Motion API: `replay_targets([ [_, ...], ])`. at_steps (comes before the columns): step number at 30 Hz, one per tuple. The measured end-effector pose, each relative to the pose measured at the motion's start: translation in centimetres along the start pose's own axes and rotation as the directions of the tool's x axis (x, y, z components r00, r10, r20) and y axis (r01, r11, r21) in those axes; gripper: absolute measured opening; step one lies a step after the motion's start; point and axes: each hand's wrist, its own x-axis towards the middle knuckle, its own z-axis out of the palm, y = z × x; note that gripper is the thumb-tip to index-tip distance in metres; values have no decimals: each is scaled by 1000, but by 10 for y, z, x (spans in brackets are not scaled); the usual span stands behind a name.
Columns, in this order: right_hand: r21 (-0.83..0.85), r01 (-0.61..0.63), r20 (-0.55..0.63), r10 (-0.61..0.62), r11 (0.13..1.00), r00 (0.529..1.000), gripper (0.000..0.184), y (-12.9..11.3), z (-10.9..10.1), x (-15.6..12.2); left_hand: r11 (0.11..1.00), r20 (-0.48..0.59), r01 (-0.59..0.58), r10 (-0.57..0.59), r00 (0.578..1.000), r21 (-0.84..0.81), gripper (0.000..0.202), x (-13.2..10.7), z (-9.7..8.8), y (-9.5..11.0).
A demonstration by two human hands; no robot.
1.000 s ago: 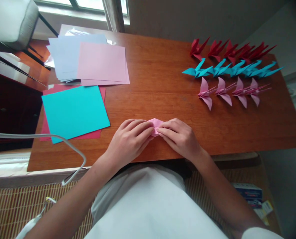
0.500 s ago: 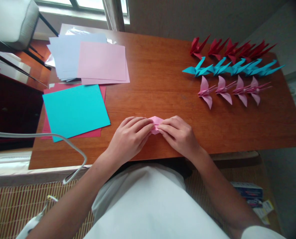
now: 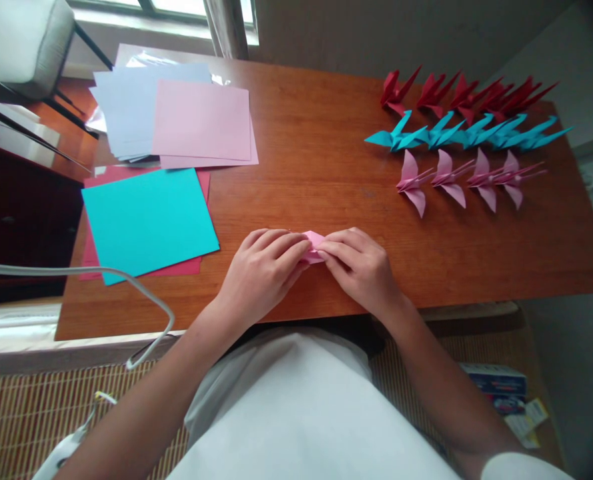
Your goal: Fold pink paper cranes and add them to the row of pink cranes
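A small folded piece of pink origami paper (image 3: pixel 314 239) lies at the front middle of the table, gripped from both sides. My left hand (image 3: pixel 266 267) is closed on its left end, thumb on top. Pinching the right end, my right hand (image 3: pixel 361 267) has its thumb and fingers together. Most of the paper is hidden under the fingers, so its exact fold cannot be made out.
Rows of red (image 3: pixel 431 93), blue (image 3: pixel 441 133) and pink paper cranes (image 3: pixel 446 179) stand at the right on the wooden table (image 3: pixel 316 147). Pink sheets (image 3: pixel 201 120), pale sheets (image 3: pixel 124 113) and turquoise sheets (image 3: pixel 151 223) over red ones lie left. A white cable (image 3: pixel 146 287) loops at front left.
My fingers have moved slightly closer together over the pink paper, and less of it shows between them. The cranes and sheets stay in place.
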Motion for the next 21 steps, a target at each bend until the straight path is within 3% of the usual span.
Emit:
replay_targets([
  [10, -2, -2, 16, 2, 1000, 1000, 14, -1, 0, -1, 999, -66, -8, 11, 998, 43, 18, -3, 4, 2],
  [17, -42, 52, 75, -48, 998, 996, 19, -3, 2, -13, 1000, -20, -24, 24, 1000, -9, 19, -10, 1, 1],
  [21, -64, 53, 84, -47, 997, 995, 19, -4, 4, -15, 1000, -54, -15, 15, 998, -15, 19, -11, 1, 1],
])
